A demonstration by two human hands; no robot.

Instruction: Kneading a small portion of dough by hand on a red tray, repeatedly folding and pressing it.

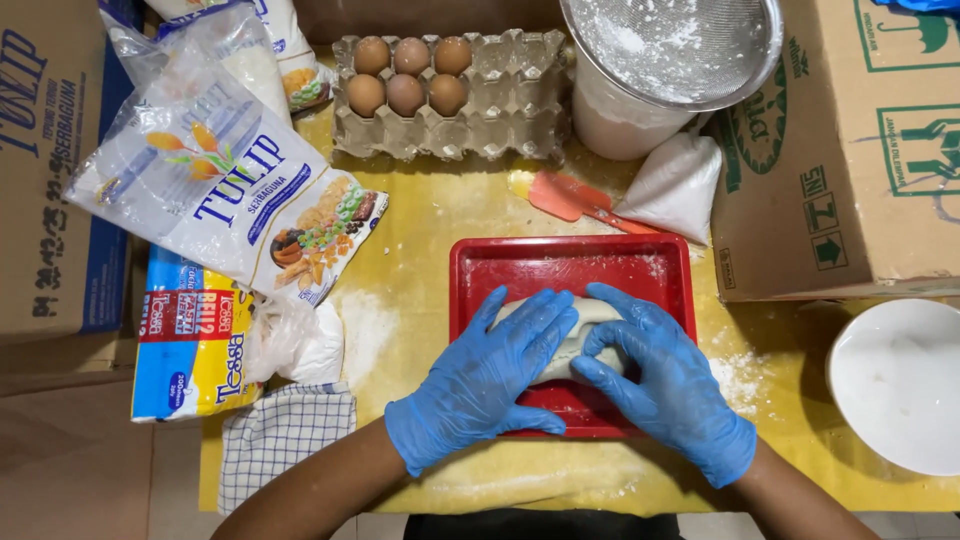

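Observation:
A pale lump of dough [590,312] lies in a red rectangular tray [570,262] on a yellow floured mat. Both my hands wear blue gloves. My left hand [490,375] lies over the left side of the dough, fingers spread across its top. My right hand [665,385] cups the right side, fingers curled onto the dough. Much of the dough is hidden under the hands.
Behind the tray lie an orange spatula [565,196], a small white bag [675,185], an egg carton [450,90] with several brown eggs and a sieve on a white container [660,60]. Flour bags [220,180] and a checked cloth [285,435] sit left; a cardboard box [850,150] and white bowl [900,385] right.

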